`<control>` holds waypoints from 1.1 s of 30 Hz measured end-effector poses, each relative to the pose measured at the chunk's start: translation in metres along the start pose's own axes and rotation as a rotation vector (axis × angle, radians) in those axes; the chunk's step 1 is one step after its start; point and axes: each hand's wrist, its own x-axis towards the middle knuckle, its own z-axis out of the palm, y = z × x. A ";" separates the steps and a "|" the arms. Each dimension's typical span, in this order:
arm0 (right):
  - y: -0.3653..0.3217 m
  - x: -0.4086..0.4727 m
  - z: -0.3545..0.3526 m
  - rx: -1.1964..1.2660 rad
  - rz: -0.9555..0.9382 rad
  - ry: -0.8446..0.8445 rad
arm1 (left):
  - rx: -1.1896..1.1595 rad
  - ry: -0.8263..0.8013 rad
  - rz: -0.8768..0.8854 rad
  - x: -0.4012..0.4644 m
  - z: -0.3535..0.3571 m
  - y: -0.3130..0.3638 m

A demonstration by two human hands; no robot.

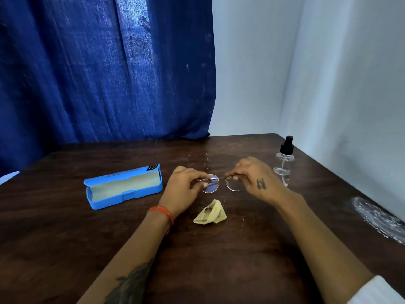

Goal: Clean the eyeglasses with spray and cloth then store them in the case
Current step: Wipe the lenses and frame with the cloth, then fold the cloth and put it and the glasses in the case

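Note:
Round thin-framed eyeglasses [221, 183] hang just above the dark wooden table [219, 260], held at both ends. My left hand [186, 187] pinches the left side of the frame, and my right hand [256, 178] pinches the right side. A crumpled beige cloth [210, 213] lies on the table just in front of the glasses, touched by neither hand. The blue case [123, 186] stands open to the left, its pale lining showing. A clear spray bottle [283, 161] with a black nozzle stands upright to the right of my right hand.
A blue curtain [105, 69] hangs behind the table's far edge, and a white wall [328, 73] closes the right side. A whitish smear [379, 218] marks the table near its right edge. Small droplets or crumbs dot the wood near the cloth.

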 end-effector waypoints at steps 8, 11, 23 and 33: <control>0.008 -0.022 0.014 -0.477 -0.295 0.214 | 0.266 0.079 0.315 -0.003 0.016 -0.003; 0.003 -0.024 0.021 -0.521 -0.366 0.245 | 0.298 0.047 0.324 -0.005 0.017 -0.004; -0.015 -0.028 0.019 -0.484 -0.223 0.106 | 0.195 0.079 0.243 -0.017 0.018 -0.002; -0.066 -0.038 0.009 0.454 0.450 0.111 | -0.163 -0.061 -0.078 -0.052 -0.004 0.019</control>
